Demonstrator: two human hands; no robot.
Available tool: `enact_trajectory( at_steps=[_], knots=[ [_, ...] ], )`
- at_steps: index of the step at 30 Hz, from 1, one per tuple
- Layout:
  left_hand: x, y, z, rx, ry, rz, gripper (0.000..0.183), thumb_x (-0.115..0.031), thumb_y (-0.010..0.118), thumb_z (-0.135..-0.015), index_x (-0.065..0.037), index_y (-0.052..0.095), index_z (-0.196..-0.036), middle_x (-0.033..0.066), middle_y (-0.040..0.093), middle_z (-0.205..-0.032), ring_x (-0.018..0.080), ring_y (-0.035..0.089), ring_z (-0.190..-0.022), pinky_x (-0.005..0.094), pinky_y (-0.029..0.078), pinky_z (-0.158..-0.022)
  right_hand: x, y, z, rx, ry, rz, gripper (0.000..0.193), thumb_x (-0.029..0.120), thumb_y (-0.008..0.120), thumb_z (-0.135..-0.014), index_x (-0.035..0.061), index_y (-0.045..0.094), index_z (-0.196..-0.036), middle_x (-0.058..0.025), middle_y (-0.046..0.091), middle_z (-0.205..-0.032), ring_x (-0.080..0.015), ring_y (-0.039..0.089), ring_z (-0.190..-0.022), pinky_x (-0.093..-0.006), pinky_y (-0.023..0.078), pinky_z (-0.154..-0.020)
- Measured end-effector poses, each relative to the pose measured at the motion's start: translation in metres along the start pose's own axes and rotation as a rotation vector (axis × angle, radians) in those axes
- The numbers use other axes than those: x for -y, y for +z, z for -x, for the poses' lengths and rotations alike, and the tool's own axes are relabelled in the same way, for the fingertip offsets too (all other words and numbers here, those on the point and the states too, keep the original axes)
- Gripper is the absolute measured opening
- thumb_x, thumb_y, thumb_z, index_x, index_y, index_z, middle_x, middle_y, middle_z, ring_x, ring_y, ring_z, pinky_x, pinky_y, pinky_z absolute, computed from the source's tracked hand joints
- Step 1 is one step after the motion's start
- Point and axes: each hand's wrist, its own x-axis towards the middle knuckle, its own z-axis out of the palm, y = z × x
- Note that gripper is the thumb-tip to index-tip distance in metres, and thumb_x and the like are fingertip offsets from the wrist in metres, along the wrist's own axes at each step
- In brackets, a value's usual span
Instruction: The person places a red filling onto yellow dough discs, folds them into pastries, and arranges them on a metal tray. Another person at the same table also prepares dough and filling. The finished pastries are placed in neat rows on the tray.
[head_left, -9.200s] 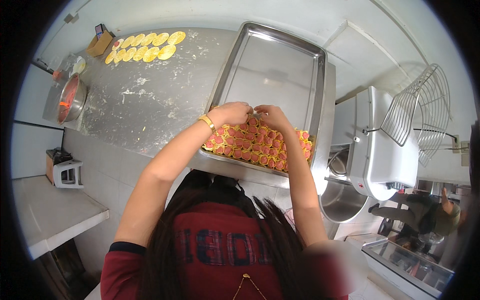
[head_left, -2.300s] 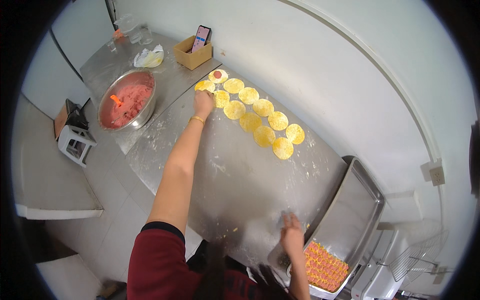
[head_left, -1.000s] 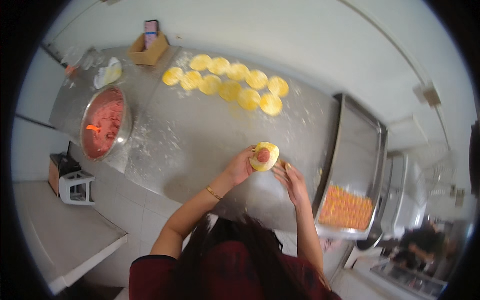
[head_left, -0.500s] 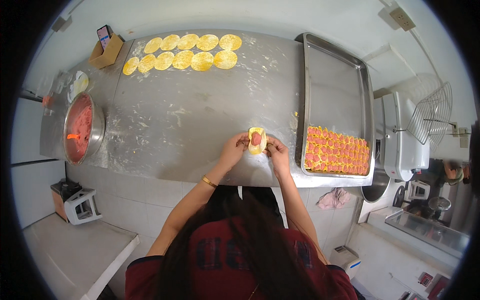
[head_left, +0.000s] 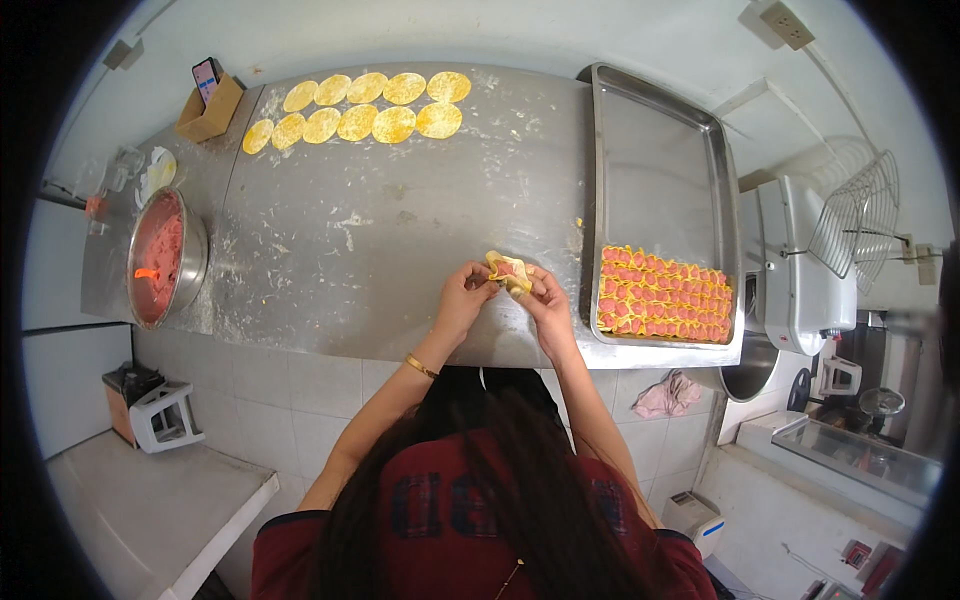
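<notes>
A yellow dumpling wrapper (head_left: 510, 268) with pink meat filling is held between my two hands above the steel table's near side. Its edges are partly folded up around the filling. My left hand (head_left: 466, 297) pinches its left edge, and the fingers of my right hand (head_left: 548, 302) grip the right edge. To the right, filled dumplings (head_left: 665, 295) stand in tight rows at the near end of a deep metal tray (head_left: 598, 180). Two rows of round yellow wrappers (head_left: 372, 124) lie flat along the far side of the table.
A steel bowl (head_left: 202, 240) of pink filling, with an orange-handled tool (head_left: 147, 273) in it, stands at the left. Behind it is a cardboard box (head_left: 208, 118) with a phone (head_left: 206, 78). A white machine (head_left: 795, 270) and a wire rack (head_left: 860, 220) are right of the tray.
The wrapper was more upright and open between my hands; now it is tilted and folded further. My hands have come closer together, and the view has shifted slightly.
</notes>
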Motion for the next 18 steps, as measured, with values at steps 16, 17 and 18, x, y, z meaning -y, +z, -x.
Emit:
enact_trajectory(
  at_steps=[16,17,18],
  knots=[
    [0.013,0.0,0.011,0.102,0.265,-0.525,0.024,0.0,0.071,-0.074,-0.004,0.059,-0.095,0.0076,0.065,-0.098,0.0149,0.064,-0.088,0.0268,0.051,-0.077,-0.005,-0.028,0.002,0.14,-0.402,0.816,0.035,-0.004,0.074,-0.067,0.0019,0.066,-0.101,-0.0098,0.066,-0.09,-0.0192,0.065,-0.078,-0.0305,0.052,-0.069],
    [0.013,0.001,0.012,0.12,0.261,-0.535,0.025,-0.001,0.071,-0.074,-0.005,0.058,-0.095,0.0075,0.066,-0.096,0.0154,0.066,-0.086,0.0269,0.051,-0.075,-0.004,-0.027,0.003,0.145,-0.38,0.882,0.035,-0.004,0.073,-0.067,0.0018,0.065,-0.101,-0.0104,0.066,-0.09,-0.0212,0.065,-0.079,-0.031,0.052,-0.07],
    [0.012,0.002,0.014,0.097,0.21,-0.569,0.026,-0.002,0.072,-0.074,-0.005,0.058,-0.095,0.0071,0.067,-0.095,0.0159,0.066,-0.083,0.0272,0.052,-0.074,-0.004,-0.028,0.004,0.161,-0.383,0.919,0.035,-0.004,0.073,-0.067,0.0018,0.065,-0.101,-0.011,0.066,-0.09,-0.0232,0.065,-0.08,-0.0315,0.052,-0.07]
  ],
)
